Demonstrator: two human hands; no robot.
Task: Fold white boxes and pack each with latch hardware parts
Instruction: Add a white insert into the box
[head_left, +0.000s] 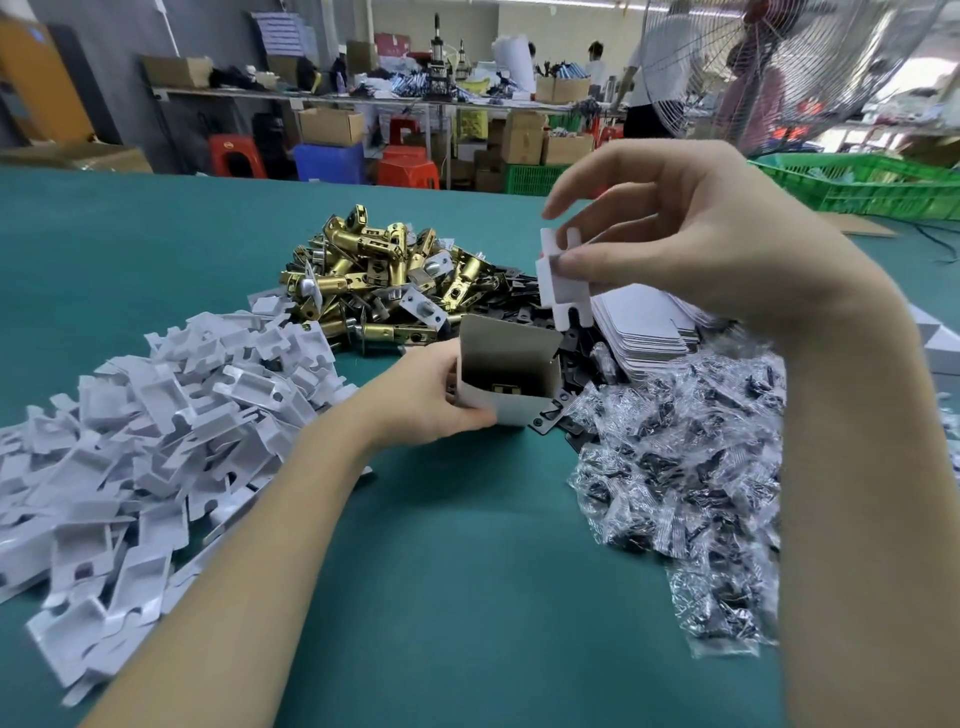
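No writing can be read. At centre frame the left hand (434, 400) grips the open box (511, 376) on the mat (467, 571); the right hand (691, 244) pinches an insert (563, 291) above it. Bare mat lies lower centre.

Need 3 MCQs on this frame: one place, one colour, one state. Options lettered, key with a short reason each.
1. Where is the pile of white inserts?
A. left of the box
B. right of it
C. inside the green crate

2. What colour is the table mat?
A. red
B. teal green
C. black

3. What state is the white box in?
A. flat
B. taped shut
C. open on top, held

Key: 1 A, the pile lies by the left forearm. 2 B, the bare mat shows teal. 3 C, the left hand grips it, flap up, while the right hand pinches a white insert above.
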